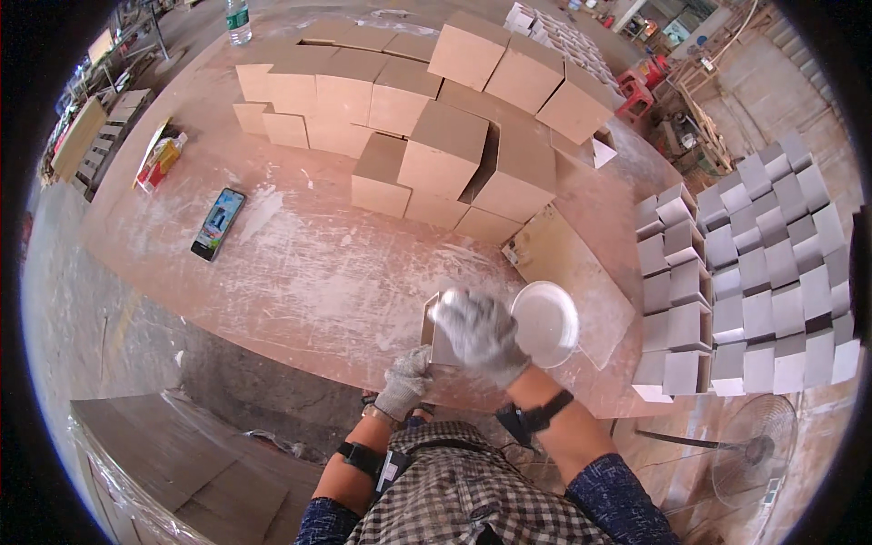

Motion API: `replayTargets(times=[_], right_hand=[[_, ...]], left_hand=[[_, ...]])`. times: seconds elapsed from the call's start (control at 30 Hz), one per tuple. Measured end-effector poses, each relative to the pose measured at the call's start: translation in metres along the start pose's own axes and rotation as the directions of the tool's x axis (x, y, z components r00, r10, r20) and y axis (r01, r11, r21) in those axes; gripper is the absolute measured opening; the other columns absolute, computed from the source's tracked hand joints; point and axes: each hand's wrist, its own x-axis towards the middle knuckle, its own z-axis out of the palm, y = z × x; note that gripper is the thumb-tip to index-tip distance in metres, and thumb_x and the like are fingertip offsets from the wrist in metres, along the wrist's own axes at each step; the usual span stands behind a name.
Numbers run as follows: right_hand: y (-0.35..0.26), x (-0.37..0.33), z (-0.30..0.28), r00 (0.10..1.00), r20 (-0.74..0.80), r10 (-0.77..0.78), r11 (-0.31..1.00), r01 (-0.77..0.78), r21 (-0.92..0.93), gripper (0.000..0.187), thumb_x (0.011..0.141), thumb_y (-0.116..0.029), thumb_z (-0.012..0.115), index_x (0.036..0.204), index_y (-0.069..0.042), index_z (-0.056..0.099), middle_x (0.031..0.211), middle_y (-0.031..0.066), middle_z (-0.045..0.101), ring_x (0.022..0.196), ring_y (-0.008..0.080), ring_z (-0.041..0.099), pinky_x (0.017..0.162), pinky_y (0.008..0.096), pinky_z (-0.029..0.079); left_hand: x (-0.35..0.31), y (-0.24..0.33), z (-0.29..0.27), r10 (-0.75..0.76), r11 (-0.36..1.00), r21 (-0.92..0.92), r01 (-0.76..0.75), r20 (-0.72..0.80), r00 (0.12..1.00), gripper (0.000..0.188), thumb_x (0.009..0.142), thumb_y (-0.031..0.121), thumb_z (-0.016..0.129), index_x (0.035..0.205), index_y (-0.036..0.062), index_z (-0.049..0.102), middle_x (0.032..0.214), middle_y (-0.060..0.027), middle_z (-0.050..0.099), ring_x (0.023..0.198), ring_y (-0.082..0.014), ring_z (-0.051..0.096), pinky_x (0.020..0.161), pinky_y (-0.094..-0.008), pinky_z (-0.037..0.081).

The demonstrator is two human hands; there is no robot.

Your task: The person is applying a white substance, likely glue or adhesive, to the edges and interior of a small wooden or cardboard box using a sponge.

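Both my hands wear pale grey knitted gloves and meet at the table's near edge. My left hand (404, 382) is closed on the lower left corner of a small cardboard box (443, 351), which has a brown edge and a greyish face. My right hand (480, 334) lies over the box and covers most of it. Its fingers are curled together, and a whitish patch shows at their tips; what they hold, if anything, is hidden. Just right of that hand stands a round white bowl (545, 324) with pale contents, on a flat light board (581, 282).
Brown cardboard boxes (445, 150) are stacked across the table's far side. Grey-and-white boxes (763, 245) rise in rows at the right, above a standing fan (754, 450). A phone (218, 223), a red-yellow packet (162, 162) and a water bottle (238, 22) are at the left.
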Motion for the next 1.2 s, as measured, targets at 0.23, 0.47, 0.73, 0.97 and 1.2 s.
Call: replayTargets(times=[0.23, 0.47, 0.73, 0.97, 1.2], right_hand=[[-0.042, -0.062, -0.032, 0.956, 0.011, -0.295, 0.936, 0.286, 0.206, 0.026, 0.081, -0.018, 0.064, 0.107, -0.015, 0.066, 0.103, 0.0067, 0.061, 0.097, 0.0265, 0.058, 0.081, 0.0390, 0.049], [0.033, 0.028, 0.007, 0.978, -0.197, 0.072, 0.969, -0.021, 0.248, 0.024, 0.083, -0.006, 0.060, 0.105, -0.007, 0.068, 0.104, 0.0107, 0.060, 0.105, 0.0270, 0.056, 0.090, 0.0353, 0.046], [-0.055, -0.034, -0.007, 0.996, -0.011, -0.090, 0.818, 0.080, 0.570, 0.025, 0.085, -0.019, 0.061, 0.109, -0.014, 0.066, 0.121, 0.0092, 0.058, 0.112, 0.0263, 0.056, 0.090, 0.0404, 0.047], [0.022, -0.031, -0.024, 0.960, 0.118, 0.255, 0.660, -0.262, 0.704, 0.036, 0.089, -0.007, 0.060, 0.123, -0.005, 0.051, 0.117, 0.0098, 0.056, 0.114, 0.0245, 0.053, 0.099, 0.0383, 0.045], [0.030, -0.031, -0.009, 0.978, -0.092, 0.185, 0.934, -0.146, 0.325, 0.032, 0.080, -0.007, 0.066, 0.112, -0.012, 0.062, 0.106, 0.0105, 0.061, 0.100, 0.0311, 0.060, 0.085, 0.0394, 0.050]], left_hand=[[0.008, 0.020, 0.000, -0.100, 0.936, -0.333, 0.111, 0.051, 0.994, 0.048, 0.069, 0.021, 0.071, 0.114, 0.0085, 0.060, 0.107, -0.0158, 0.063, 0.104, -0.0361, 0.057, 0.089, -0.0419, 0.046], [0.001, 0.012, -0.008, -0.018, 1.000, -0.011, 0.019, 0.035, 0.999, 0.054, 0.066, 0.001, 0.060, 0.119, 0.0082, 0.059, 0.119, -0.0171, 0.059, 0.114, -0.0382, 0.052, 0.096, -0.0415, 0.043], [-0.021, -0.007, 0.010, -0.146, 0.989, -0.028, 0.146, 0.004, 0.989, 0.039, 0.082, 0.018, 0.062, 0.119, 0.0068, 0.060, 0.119, -0.0122, 0.060, 0.111, -0.0310, 0.055, 0.098, -0.0390, 0.042], [-0.006, -0.009, -0.005, 0.002, 0.996, 0.090, -0.006, 0.051, 0.999, 0.041, 0.069, 0.014, 0.066, 0.110, 0.0084, 0.062, 0.105, -0.0155, 0.064, 0.101, -0.0368, 0.059, 0.086, -0.0414, 0.048], [0.003, 0.014, -0.010, -0.027, 0.999, -0.045, 0.029, 0.043, 0.999, 0.040, 0.068, 0.012, 0.065, 0.108, 0.0091, 0.063, 0.102, -0.0148, 0.064, 0.098, -0.0369, 0.059, 0.085, -0.0422, 0.048]])
